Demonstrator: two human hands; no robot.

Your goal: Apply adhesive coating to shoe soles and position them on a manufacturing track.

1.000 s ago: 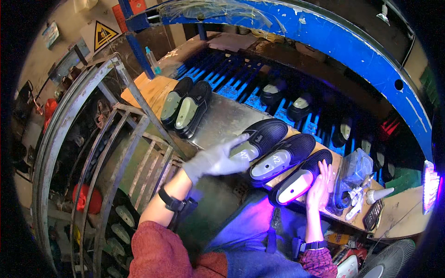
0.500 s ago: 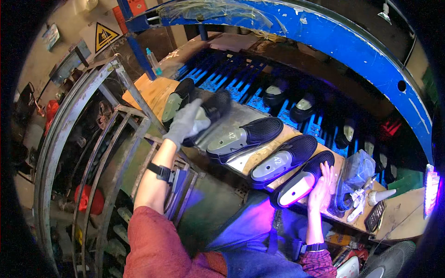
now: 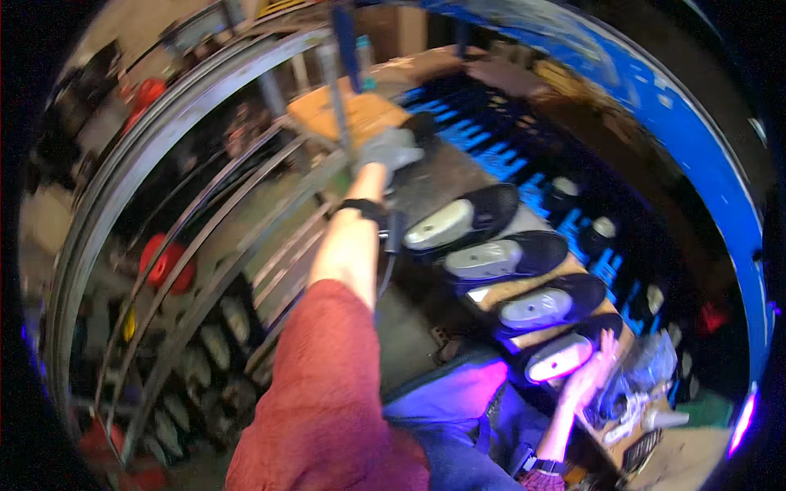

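Note:
My left hand [image 3: 388, 152], in a grey glove, reaches to the far left end of the bench. It covers part of a black shoe [image 3: 422, 125]; blur hides whether the fingers grip it. My right hand [image 3: 591, 375] is bare and open, its fingers stretched along the side of the nearest black shoe [image 3: 560, 358], which is lit violet. Beside that shoe lie a second shoe [image 3: 537, 308], a third shoe [image 3: 483, 260] and, farther left, another shoe [image 3: 440, 227]. All four are slip-on shapes with pale grey lasts inside, set side by side at a slant.
Behind the bench runs a blue slatted conveyor [image 3: 491, 155] carrying more shoes, under a blue metal frame [image 3: 655, 98]. A metal rack [image 3: 221, 237] stands close on the left. Right of the shoes are a clear plastic bag [image 3: 647, 364] and a dark keypad-like device [image 3: 641, 452].
My left hand has let go of the shoe it was moving, which now lies in the row, and has reached to the farthest left shoe. My right hand stays at the nearest shoe. The view has shifted left.

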